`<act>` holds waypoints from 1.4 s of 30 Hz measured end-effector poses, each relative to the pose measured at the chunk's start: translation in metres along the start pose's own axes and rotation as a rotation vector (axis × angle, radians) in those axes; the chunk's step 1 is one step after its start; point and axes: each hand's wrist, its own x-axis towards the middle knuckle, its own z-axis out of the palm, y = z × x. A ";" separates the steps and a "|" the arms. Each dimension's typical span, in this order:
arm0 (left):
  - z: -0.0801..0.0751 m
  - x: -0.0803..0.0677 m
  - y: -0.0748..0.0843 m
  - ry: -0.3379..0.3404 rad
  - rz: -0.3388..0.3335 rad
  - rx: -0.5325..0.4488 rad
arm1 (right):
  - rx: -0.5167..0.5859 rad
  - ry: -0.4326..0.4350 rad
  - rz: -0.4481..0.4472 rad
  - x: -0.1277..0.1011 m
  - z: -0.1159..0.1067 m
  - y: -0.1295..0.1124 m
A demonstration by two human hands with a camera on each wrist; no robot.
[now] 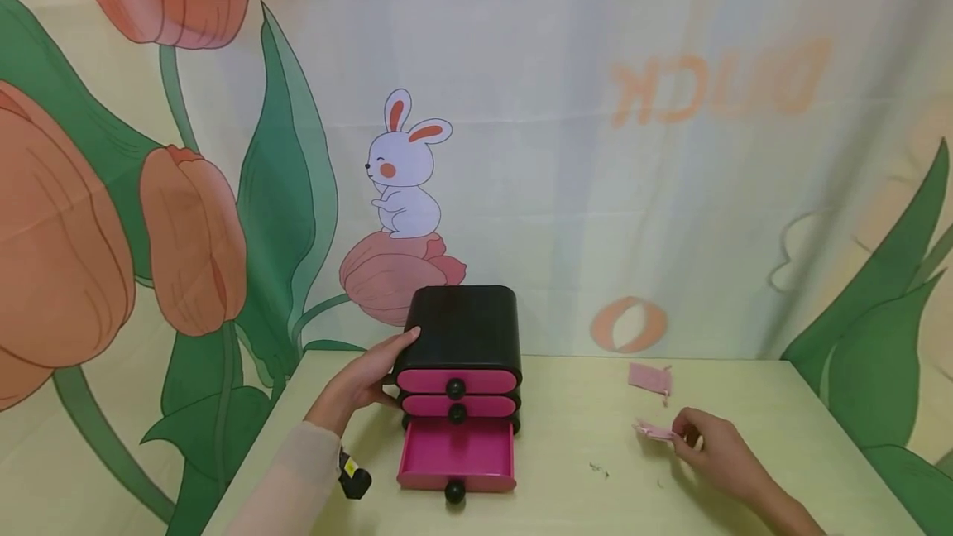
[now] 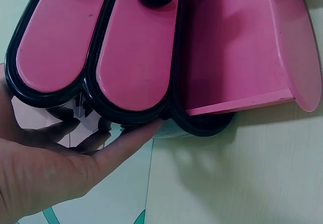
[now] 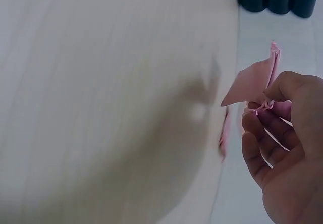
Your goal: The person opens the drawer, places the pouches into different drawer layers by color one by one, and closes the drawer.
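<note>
A small black drawer cabinet (image 1: 465,325) with pink drawer fronts and round black knobs stands on the table. Its bottom drawer (image 1: 459,449) is pulled out and holds nothing visible; the upper two are closed. My left hand (image 1: 372,370) rests against the cabinet's left side, fingers spread, one fingertip at the top edge. The left wrist view has that hand (image 2: 75,163) along the side wall. Over on the right, my right hand (image 1: 718,449) pinches a small pink drawstring pouch (image 3: 255,80) between thumb and fingers, above the table. Another pink pouch (image 1: 649,378) lies just beyond.
A black object with a yellow label (image 1: 354,476) is beside my left forearm, partly hidden by the sleeve. Tiny dark bits (image 1: 599,468) lie on the pale table (image 1: 566,404) between cabinet and right hand. A printed curtain (image 1: 536,147) hangs behind the table.
</note>
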 end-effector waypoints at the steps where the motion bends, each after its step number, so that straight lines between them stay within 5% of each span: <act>1: 0.000 0.000 0.000 0.001 0.000 0.001 | 0.029 0.002 -0.013 0.001 0.001 -0.007; 9: 0.001 0.000 0.001 0.007 -0.003 -0.001 | 0.264 -0.021 -0.103 0.008 0.013 -0.050; 14: 0.002 0.001 0.001 -0.001 -0.004 -0.006 | 0.389 -0.082 -0.075 0.009 0.019 -0.069; 24: -0.001 -0.003 0.001 0.017 -0.001 -0.006 | 0.559 -0.060 -0.032 0.022 0.039 -0.115; 35: 0.001 -0.003 0.001 0.016 -0.006 0.000 | 0.731 -0.099 0.005 0.045 0.093 -0.184; 42: 0.002 -0.002 0.001 0.021 -0.005 0.008 | 0.845 -0.152 -0.001 0.056 0.126 -0.207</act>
